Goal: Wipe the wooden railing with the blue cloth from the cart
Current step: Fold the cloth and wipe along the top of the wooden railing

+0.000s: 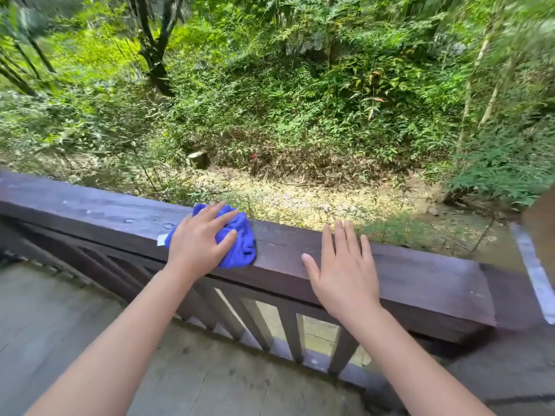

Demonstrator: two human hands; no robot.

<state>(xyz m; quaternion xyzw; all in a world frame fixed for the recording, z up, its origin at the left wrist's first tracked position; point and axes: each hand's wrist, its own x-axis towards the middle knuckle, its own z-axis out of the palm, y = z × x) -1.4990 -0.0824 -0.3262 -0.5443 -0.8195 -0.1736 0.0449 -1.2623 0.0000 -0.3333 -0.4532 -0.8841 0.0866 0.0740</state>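
Note:
The dark brown wooden railing [420,274] runs from the left edge down to the right across the view. A bunched blue cloth [241,244] lies on its top face near the middle. My left hand [199,240] presses flat on the cloth with fingers spread, covering its left part. My right hand [344,265] rests flat on the bare rail top to the right of the cloth, fingers apart and holding nothing. The cart is not in view.
Vertical balusters [288,334] stand below the rail. A grey plank deck [60,325] lies on my side. A wooden post [540,235] rises at the right end of the rail. Beyond the railing the ground drops to leaf litter and dense green bushes [300,100].

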